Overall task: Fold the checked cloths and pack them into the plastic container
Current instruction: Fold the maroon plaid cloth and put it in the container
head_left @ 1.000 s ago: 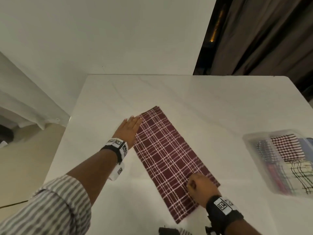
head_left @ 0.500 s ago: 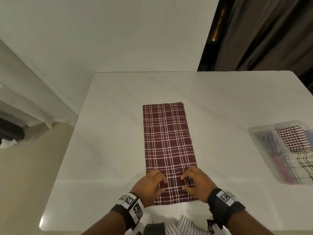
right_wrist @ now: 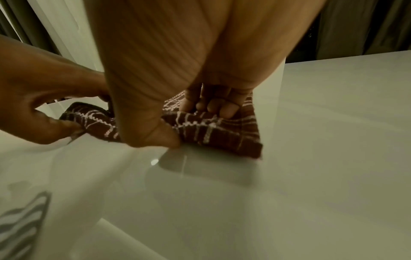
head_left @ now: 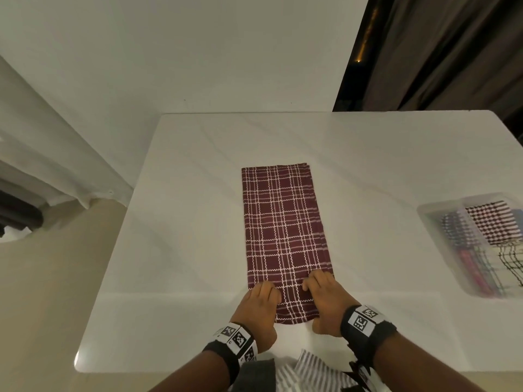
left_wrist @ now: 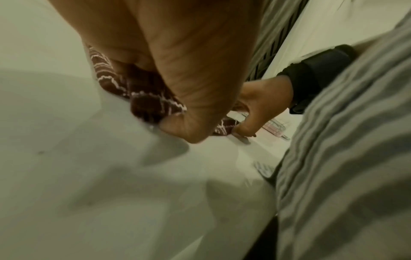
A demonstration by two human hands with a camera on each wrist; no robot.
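Observation:
A maroon checked cloth [head_left: 283, 227], folded into a long strip, lies on the white table [head_left: 184, 222] and points away from me. My left hand [head_left: 259, 304] pinches its near left corner, thumb under the edge and fingers on top. My right hand [head_left: 322, 299] pinches the near right corner the same way; in the right wrist view the curled fingers [right_wrist: 213, 105] press the maroon checked cloth [right_wrist: 222, 133] against the thumb. The near edge is slightly raised off the table. The plastic container [head_left: 433, 219] sits at the right edge with several folded checked cloths [head_left: 492, 222] inside.
The table's near edge runs just below my wrists, with my striped shirt [head_left: 311, 374] under it. A white wall stands behind the table, a dark curtain [head_left: 438, 52] at the back right, and a white drape [head_left: 42, 165] hangs to the left.
One second ago the cloth lay slanted with my left hand at its far end. It now lies straight, and both hands have come to the near end and taken its corners.

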